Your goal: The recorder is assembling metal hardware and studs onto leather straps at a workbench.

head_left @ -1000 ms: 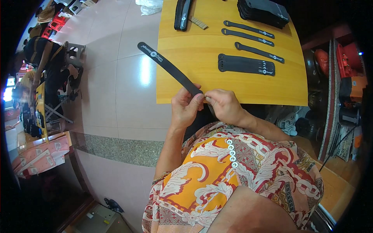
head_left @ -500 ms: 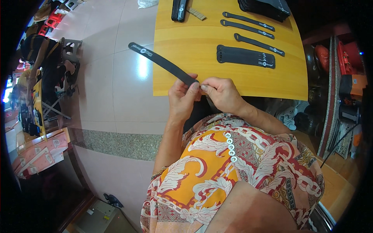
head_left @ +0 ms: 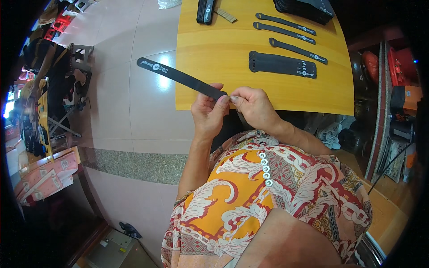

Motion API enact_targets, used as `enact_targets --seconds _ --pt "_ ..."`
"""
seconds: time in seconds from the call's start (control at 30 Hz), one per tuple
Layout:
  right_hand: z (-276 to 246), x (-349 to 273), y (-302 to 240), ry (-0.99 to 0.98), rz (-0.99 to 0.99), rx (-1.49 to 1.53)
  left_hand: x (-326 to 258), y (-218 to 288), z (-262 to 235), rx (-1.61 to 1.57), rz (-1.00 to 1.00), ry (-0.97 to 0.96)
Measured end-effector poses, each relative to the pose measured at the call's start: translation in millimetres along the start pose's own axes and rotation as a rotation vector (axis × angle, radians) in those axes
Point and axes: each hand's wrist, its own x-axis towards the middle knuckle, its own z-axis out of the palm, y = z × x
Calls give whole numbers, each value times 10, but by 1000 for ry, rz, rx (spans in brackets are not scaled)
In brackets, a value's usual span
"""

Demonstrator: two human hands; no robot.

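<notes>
A long black strap (head_left: 178, 77) with white print near its rounded far end sticks out to the left over the floor. My left hand (head_left: 209, 111) is closed on its near end, thumb on top. Right beside that thumb, my right hand (head_left: 254, 106) pinches the same end of the strap; its fingertips hide the detail there. On the yellow table beyond my hands lie a fanned stack of black straps (head_left: 277, 64) and three single straps, the nearest single strap (head_left: 297, 51) among them, each with a slotted loop end.
The yellow table (head_left: 210, 49) ends just in front of me. At its far side are a bundle of black straps (head_left: 206, 11), a small tan ridged strip (head_left: 226, 15) and a thick black pile (head_left: 306, 10). Shelves with goods (head_left: 402, 102) stand at the right.
The strap's free end has swung left and down, so it lies flatter. My hands have barely shifted and keep their grip.
</notes>
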Motion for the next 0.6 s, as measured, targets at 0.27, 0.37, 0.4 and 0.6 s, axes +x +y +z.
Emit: enact_targets --seconds 0.27,0.37,0.4,0.6 --pt "-38 -24 88 35 -376 -224 11 69 -124 -104 -131 -213" --pt "-47 2 -18 -75 103 187 24 5 -62 -215 -101 -123" --pt "-44 -5 -36 -49 48 154 22 19 -28 -216 -102 -125" --pt "-72 -14 -81 -14 -108 -98 43 45 15 -288 -94 8"
